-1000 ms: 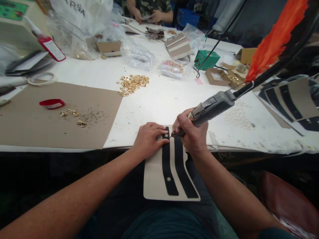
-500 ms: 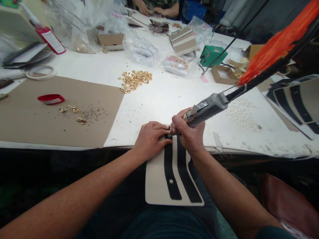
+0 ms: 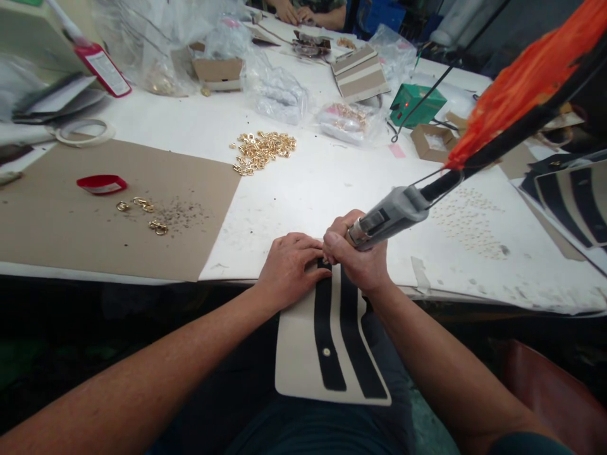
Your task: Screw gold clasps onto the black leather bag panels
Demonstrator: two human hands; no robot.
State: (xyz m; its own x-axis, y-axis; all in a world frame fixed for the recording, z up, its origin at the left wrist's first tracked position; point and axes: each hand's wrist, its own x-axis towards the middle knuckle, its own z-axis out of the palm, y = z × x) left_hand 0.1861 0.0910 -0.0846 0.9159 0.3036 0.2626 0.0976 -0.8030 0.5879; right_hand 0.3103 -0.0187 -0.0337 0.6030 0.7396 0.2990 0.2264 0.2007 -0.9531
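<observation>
My right hand is wrapped round a grey electric screwdriver, which slants up to the right. Its tip is hidden behind my fingers, low over a beige panel with two black strips. The panel lies over the table's front edge and hangs toward my lap. My left hand holds the panel's upper part, thumb and fingers close to my right fingertips. On the left black strip, a small round metal stud shows near the lower end.
Gold-coloured rings and links are heaped mid-table. Brown board at left bears a red tray and a few gold clasps. Tiny pale pieces lie scattered at right. A green box stands behind; another person's hands are beyond.
My right hand and the screwdriver have tilted and shifted slightly, and the tip is now hidden. The panel's lower edge sits a little lower; the view has shifted slightly.
</observation>
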